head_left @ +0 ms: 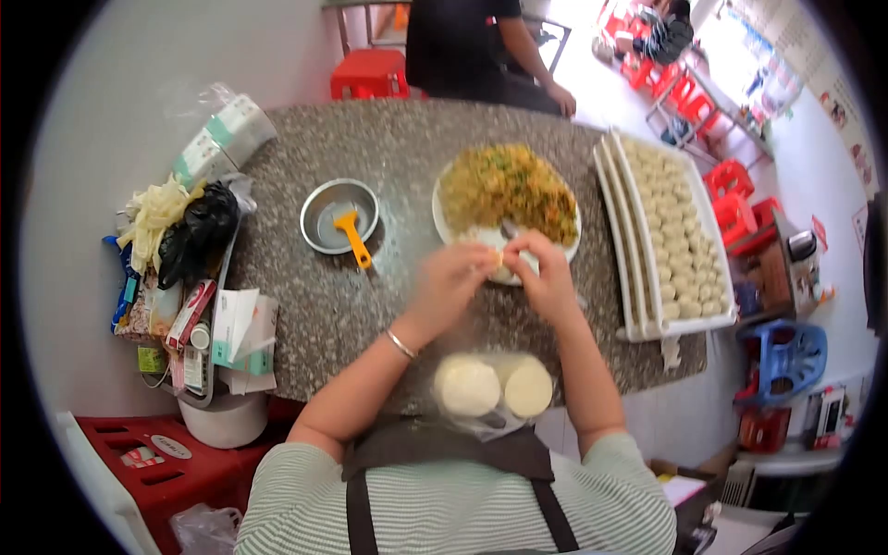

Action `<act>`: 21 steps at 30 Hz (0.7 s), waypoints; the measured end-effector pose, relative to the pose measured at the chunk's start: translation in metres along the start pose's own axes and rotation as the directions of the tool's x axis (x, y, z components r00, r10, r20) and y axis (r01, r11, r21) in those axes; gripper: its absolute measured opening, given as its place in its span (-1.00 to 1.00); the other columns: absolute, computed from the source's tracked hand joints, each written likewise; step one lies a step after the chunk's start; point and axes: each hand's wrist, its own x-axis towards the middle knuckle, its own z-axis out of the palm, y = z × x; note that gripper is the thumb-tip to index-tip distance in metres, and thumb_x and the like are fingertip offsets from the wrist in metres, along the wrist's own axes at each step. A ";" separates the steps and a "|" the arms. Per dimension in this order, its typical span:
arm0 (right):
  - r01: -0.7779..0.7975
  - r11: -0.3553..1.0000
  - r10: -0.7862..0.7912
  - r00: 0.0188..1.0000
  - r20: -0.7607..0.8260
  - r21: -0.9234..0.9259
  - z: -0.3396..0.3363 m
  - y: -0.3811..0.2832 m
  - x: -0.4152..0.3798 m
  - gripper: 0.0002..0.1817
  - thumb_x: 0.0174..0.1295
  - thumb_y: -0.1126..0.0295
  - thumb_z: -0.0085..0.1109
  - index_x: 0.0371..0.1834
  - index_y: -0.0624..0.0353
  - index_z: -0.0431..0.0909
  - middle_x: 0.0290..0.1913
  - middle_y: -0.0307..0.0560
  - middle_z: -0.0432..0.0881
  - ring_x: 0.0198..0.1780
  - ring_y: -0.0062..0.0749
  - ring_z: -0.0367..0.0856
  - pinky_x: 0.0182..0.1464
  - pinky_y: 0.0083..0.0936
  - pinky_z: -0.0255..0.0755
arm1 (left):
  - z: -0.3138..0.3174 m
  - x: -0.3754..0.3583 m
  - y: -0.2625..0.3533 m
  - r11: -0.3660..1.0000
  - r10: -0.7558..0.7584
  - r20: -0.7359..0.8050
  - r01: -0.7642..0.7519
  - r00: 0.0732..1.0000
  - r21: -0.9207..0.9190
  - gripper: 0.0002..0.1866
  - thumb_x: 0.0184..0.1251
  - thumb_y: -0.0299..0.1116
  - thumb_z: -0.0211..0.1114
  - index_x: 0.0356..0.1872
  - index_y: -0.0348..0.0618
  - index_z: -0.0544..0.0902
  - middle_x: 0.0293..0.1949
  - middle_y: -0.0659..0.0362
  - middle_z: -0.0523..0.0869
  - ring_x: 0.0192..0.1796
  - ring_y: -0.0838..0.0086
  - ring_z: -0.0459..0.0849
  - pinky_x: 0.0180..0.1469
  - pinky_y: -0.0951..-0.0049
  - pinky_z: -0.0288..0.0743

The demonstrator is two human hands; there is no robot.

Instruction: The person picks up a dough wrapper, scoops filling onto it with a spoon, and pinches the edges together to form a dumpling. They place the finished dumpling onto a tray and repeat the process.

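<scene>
My left hand [453, 282], wearing a bracelet on the wrist, and my right hand [548, 277] meet at the near edge of a white plate [440, 208]. Between their fingertips is a small pale dumpling [499, 269], mostly covered by the fingers. Chopped yellow-green filling [509, 185] is heaped on the plate, and a spoon [510, 228] sticks out of it. Closer to my body, two stacks of round dumpling wrappers [467, 386] lie in clear plastic at the table edge.
A metal bowl [319, 222] with a yellow-handled tool [351, 236] is on the left of the speckled table [305, 305]. Stacked white trays [712, 310] of dumplings stand at right. Boxes, gloves and bags [199, 231] crowd the left edge. Another person [462, 46] sits opposite.
</scene>
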 end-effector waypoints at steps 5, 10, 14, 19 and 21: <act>0.111 0.992 -0.116 0.990 -0.080 -0.057 0.008 0.003 -0.002 -0.93 0.20 0.53 0.25 -0.29 0.30 0.62 -0.29 -0.12 0.63 -0.23 -0.42 0.58 -0.15 -0.52 0.43 | 0.005 0.001 0.011 0.972 -0.179 -0.045 0.169 0.983 -0.165 -0.83 0.24 -0.50 0.36 -0.16 -0.24 0.67 -0.19 0.09 0.77 -0.14 0.44 0.76 -0.08 0.46 0.62; 0.138 0.981 -0.147 0.987 -0.066 -0.135 0.007 -0.001 -0.002 -0.95 0.21 0.54 0.26 -0.29 0.29 0.64 -0.28 -0.09 0.65 -0.20 -0.39 0.60 -0.12 -0.50 0.44 | 0.005 0.000 0.008 0.938 -0.261 -0.090 0.230 0.961 -0.261 -0.85 0.22 -0.53 0.37 -0.19 -0.24 0.68 -0.19 0.08 0.77 -0.12 0.44 0.75 -0.04 0.45 0.62; 0.107 0.993 -0.113 0.977 -0.180 -0.045 0.015 0.003 -0.004 -0.93 0.18 0.49 0.24 -0.34 0.27 0.59 -0.31 0.01 0.65 -0.19 -0.13 0.61 -0.04 -0.36 0.43 | 0.009 -0.002 -0.002 0.984 -0.080 -0.214 0.043 0.973 -0.171 -0.92 0.20 -0.54 0.38 -0.28 -0.26 0.69 -0.19 0.08 0.77 -0.11 0.43 0.74 -0.05 0.43 0.61; 0.123 0.992 -0.125 0.973 -0.194 -0.025 0.015 0.001 -0.005 -0.94 0.23 0.54 0.23 -0.33 0.29 0.57 -0.33 -0.09 0.60 -0.25 -0.35 0.55 -0.13 -0.49 0.42 | 0.001 0.000 -0.002 0.999 -0.004 -0.037 0.005 0.999 0.036 -0.84 0.20 -0.51 0.40 -0.18 -0.25 0.71 -0.11 0.09 0.74 -0.14 0.45 0.72 -0.09 0.44 0.60; 0.062 0.998 -0.067 0.981 -0.180 -0.032 0.012 -0.004 -0.005 -0.91 0.21 0.48 0.22 -0.33 0.28 0.57 -0.33 0.01 0.62 -0.21 -0.13 0.60 -0.07 -0.36 0.43 | 0.002 0.001 0.007 0.973 -0.171 -0.018 0.166 0.985 -0.159 -0.77 0.21 -0.50 0.40 -0.10 -0.23 0.69 -0.08 0.11 0.73 -0.12 0.47 0.70 -0.08 0.44 0.59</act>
